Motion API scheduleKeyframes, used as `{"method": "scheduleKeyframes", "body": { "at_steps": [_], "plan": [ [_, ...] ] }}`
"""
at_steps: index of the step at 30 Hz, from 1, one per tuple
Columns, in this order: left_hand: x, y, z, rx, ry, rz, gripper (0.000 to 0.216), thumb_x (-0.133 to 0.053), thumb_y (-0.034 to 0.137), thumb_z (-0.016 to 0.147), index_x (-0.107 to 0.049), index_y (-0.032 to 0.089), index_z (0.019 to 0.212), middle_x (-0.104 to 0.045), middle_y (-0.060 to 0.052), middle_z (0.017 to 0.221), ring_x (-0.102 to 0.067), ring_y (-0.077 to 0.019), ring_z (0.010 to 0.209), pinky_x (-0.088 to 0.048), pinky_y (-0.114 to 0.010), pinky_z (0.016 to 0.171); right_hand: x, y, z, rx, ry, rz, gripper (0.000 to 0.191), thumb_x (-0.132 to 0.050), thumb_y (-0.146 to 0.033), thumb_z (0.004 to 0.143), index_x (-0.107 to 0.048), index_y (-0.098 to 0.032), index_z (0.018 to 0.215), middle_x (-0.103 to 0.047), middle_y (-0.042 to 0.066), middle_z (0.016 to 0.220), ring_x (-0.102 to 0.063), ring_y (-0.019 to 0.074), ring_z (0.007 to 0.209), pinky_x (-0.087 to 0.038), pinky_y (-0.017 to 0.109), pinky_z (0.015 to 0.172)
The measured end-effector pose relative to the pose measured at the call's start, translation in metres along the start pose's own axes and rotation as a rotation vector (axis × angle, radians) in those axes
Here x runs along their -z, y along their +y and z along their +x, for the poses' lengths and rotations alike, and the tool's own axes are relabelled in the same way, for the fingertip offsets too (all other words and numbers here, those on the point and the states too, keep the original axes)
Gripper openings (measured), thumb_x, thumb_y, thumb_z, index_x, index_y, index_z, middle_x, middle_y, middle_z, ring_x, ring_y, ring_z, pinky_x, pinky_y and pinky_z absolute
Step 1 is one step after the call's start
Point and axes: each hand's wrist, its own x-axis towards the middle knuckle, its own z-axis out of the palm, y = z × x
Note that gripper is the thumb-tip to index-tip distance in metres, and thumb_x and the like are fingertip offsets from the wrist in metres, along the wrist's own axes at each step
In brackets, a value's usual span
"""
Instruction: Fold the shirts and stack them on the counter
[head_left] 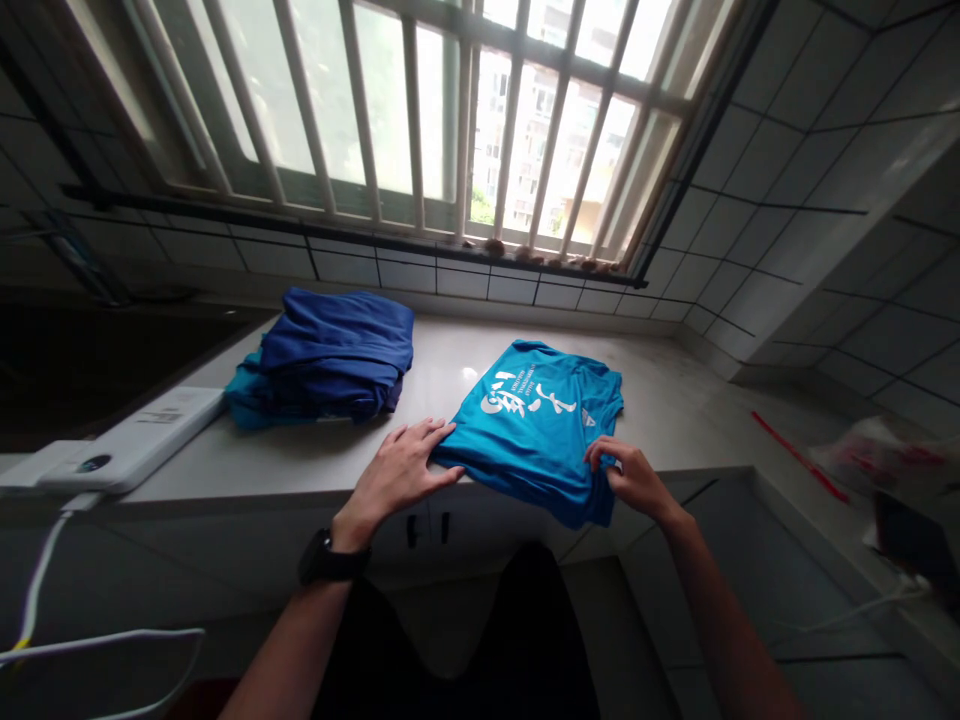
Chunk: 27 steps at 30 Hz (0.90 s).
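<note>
A bright blue T-shirt (517,455) with white lettering lies partly folded on the white countertop (675,430), its near edge hanging over the front. My left hand (403,468) rests at the shirt's left corner, fingers stretched out and touching the cloth. At the near right side, my right hand (630,478) has its fingers curled and pinched on the shirt's edge. Left of the shirt sits a stack of folded clothes (341,350), dark blue on top with teal cloth beneath.
A white power strip or similar box (142,435) with a white cable (45,570) lies at the left, beside a dark sink (112,360). A barred window (450,120) is behind the counter. On the right are a red strip (799,455), a clear plastic bag (874,450) and a dark device (915,545).
</note>
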Motion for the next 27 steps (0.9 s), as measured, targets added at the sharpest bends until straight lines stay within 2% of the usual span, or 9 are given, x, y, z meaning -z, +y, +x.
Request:
{"method": "scheduleKeyframes", "body": {
  "at_steps": [2, 4, 5, 7, 9, 12, 16, 23, 27],
  "plan": [
    [0.002, 0.0, -0.001, -0.017, 0.018, -0.004, 0.054, -0.065, 0.063, 0.089, -0.07, 0.028, 0.13, -0.063, -0.011, 0.147, -0.058, -0.0337, 0.135, -0.039, -0.052, 0.119, -0.005, -0.005, 0.004, -0.101, 0.092, -0.096, 0.035, -0.045, -0.014, 0.085, -0.073, -0.02, 0.105, -0.065, 0.012, 0.131, -0.062, 0.0255, 0.125, -0.046, 0.038, 0.11],
    [0.003, -0.002, -0.001, -0.071, 0.032, -0.018, 0.043, -0.066, 0.061, 0.089, -0.075, 0.028, 0.115, -0.06, -0.009, 0.15, -0.057, -0.0332, 0.136, -0.039, -0.052, 0.118, -0.014, -0.01, 0.017, -0.313, 0.144, -0.236, 0.045, -0.046, -0.029, 0.096, -0.063, -0.019, 0.137, -0.049, 0.018, 0.154, -0.052, 0.0316, 0.14, -0.043, 0.046, 0.115],
    [0.004, -0.004, -0.002, -0.103, 0.029, -0.028, 0.038, -0.065, 0.057, 0.091, -0.075, 0.028, 0.112, -0.058, -0.009, 0.153, -0.055, -0.0332, 0.139, -0.038, -0.053, 0.119, -0.017, -0.012, 0.026, -0.437, 0.146, -0.304, 0.053, -0.046, -0.037, 0.1, -0.054, -0.018, 0.149, -0.042, 0.021, 0.16, -0.048, 0.0353, 0.144, -0.042, 0.05, 0.115],
    [0.005, -0.008, -0.002, -0.155, 0.013, -0.055, 0.029, -0.062, 0.048, 0.095, -0.075, 0.028, 0.112, -0.057, -0.008, 0.155, -0.049, -0.0327, 0.145, -0.037, -0.054, 0.121, -0.021, -0.012, 0.046, -0.64, 0.099, -0.404, 0.064, -0.043, -0.047, 0.103, -0.04, -0.018, 0.161, -0.033, 0.027, 0.165, -0.042, 0.0418, 0.147, -0.041, 0.057, 0.113],
    [0.006, -0.011, -0.003, -0.184, -0.002, -0.092, 0.026, -0.059, 0.037, 0.096, -0.074, 0.028, 0.115, -0.062, -0.007, 0.15, -0.048, -0.0311, 0.147, -0.037, -0.055, 0.121, -0.021, -0.008, 0.067, -0.711, 0.011, -0.452, 0.063, -0.038, -0.048, 0.105, -0.041, -0.019, 0.161, -0.035, 0.027, 0.164, -0.042, 0.0442, 0.147, -0.04, 0.06, 0.113],
    [0.008, -0.011, -0.004, -0.202, -0.002, -0.165, 0.022, -0.057, 0.03, 0.094, -0.075, 0.025, 0.106, -0.07, -0.008, 0.138, -0.056, -0.0295, 0.14, -0.042, -0.052, 0.118, -0.019, -0.001, 0.093, -0.632, -0.106, -0.462, 0.054, -0.033, -0.036, 0.106, -0.051, -0.021, 0.155, -0.045, 0.022, 0.16, -0.051, 0.0401, 0.141, -0.042, 0.054, 0.113],
    [0.011, -0.007, -0.007, -0.166, 0.048, -0.246, 0.019, -0.056, 0.029, 0.091, -0.074, 0.023, 0.088, -0.077, -0.009, 0.121, -0.068, -0.0277, 0.122, -0.049, -0.047, 0.112, -0.024, 0.003, 0.123, -0.478, -0.156, -0.45, 0.056, -0.032, -0.025, 0.104, -0.047, -0.022, 0.158, -0.04, 0.016, 0.166, -0.047, 0.0336, 0.146, -0.042, 0.051, 0.116],
    [0.012, -0.006, -0.011, -0.096, 0.132, -0.27, 0.024, -0.054, 0.031, 0.088, -0.06, 0.023, 0.065, -0.079, -0.009, 0.112, -0.071, -0.0266, 0.11, -0.051, -0.046, 0.107, -0.046, -0.004, 0.173, -0.346, -0.175, -0.439, 0.057, -0.033, -0.026, 0.106, -0.042, -0.027, 0.162, -0.032, 0.007, 0.171, -0.034, 0.0294, 0.155, -0.032, 0.055, 0.123],
    [0.015, -0.005, -0.012, -0.087, 0.12, -0.244, 0.023, -0.054, 0.032, 0.087, -0.055, 0.024, 0.066, -0.08, -0.007, 0.105, -0.072, -0.0251, 0.101, -0.048, -0.048, 0.108, -0.044, -0.009, 0.175, -0.315, -0.19, -0.476, 0.051, -0.034, -0.03, 0.108, -0.05, -0.031, 0.156, -0.037, 0.005, 0.169, -0.034, 0.0283, 0.156, -0.021, 0.058, 0.127]
  ]
}}
